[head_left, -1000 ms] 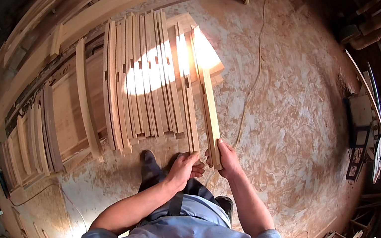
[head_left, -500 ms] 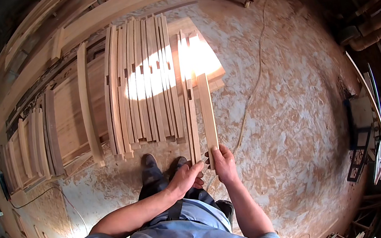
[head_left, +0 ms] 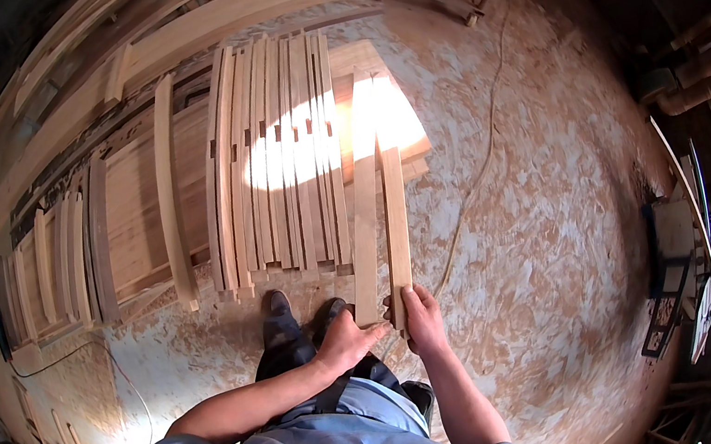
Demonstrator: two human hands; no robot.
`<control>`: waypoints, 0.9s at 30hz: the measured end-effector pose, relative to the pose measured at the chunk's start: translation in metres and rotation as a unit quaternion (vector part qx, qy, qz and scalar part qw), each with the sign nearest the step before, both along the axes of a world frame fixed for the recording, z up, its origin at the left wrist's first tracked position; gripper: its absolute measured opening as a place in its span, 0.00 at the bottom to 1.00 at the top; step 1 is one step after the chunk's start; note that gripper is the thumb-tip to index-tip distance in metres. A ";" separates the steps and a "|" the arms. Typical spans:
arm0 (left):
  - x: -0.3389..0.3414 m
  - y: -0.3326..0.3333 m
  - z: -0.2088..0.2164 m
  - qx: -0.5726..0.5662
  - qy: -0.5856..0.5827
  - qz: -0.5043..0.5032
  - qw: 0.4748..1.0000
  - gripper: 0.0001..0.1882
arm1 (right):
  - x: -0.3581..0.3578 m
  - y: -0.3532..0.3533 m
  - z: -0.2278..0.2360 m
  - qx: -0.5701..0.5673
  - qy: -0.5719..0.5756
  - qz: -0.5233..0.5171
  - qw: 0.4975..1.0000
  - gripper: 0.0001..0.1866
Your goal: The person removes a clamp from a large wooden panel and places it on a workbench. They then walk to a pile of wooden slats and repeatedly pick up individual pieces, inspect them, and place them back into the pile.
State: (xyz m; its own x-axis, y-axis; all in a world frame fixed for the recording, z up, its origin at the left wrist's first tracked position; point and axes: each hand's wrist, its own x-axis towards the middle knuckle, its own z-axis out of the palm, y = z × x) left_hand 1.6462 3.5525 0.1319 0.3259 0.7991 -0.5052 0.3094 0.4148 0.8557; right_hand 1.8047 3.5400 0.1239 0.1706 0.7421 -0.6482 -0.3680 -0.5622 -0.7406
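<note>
the left hand (head_left: pixel 350 343), angled inward from the lower left, grasped the near end of a pale wooden strip (head_left: pixel 367 248); the right hand (head_left: pixel 424 319), pointing forward, clasped a second strip (head_left: pixel 397 238) near its lower end. both pieces stretched forward side by side, right of a row of slats (head_left: pixel 306 216).

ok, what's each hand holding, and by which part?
Left hand: left strip, by its near end. Right hand: right strip, by its near end.

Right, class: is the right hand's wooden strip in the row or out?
Out: the right strip, in the right hand, lies apart from the row of strips, the left strip between.
</note>
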 end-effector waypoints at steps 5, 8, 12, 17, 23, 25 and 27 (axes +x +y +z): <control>0.003 -0.004 0.003 0.099 0.122 -0.028 0.987 0.25 | -0.003 -0.002 -0.009 0.009 0.026 -0.015 0.999 0.15; 0.004 -0.008 0.009 0.111 0.169 -0.017 0.979 0.30 | -0.005 0.000 -0.009 0.012 0.028 -0.010 0.999 0.15; -0.002 -0.003 0.015 0.121 0.184 -0.065 0.973 0.33 | -0.007 0.002 -0.005 0.015 0.028 -0.008 0.999 0.15; -0.009 -0.008 0.008 0.237 0.187 -0.061 0.951 0.39 | -0.007 0.002 -0.006 0.003 0.027 -0.002 1.000 0.15; -0.009 -0.004 0.020 0.225 0.220 -0.109 0.943 0.47 | -0.008 0.000 -0.015 0.005 0.034 -0.006 0.999 0.15; -0.010 -0.003 0.021 0.227 0.232 -0.119 0.938 0.48 | -0.009 0.000 -0.019 0.009 0.030 -0.005 0.999 0.15; -0.011 -0.001 0.023 0.226 0.241 -0.132 0.935 0.49 | -0.009 0.000 -0.018 0.001 0.025 -0.006 1.000 0.15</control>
State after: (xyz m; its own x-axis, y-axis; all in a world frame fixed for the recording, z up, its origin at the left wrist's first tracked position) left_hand 1.6348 3.5514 0.1551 0.3633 0.8903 -0.2744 0.7447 -0.1006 0.6597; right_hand 1.7952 3.5398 0.1062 0.1467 0.7416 -0.6546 -0.4112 -0.5561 -0.7223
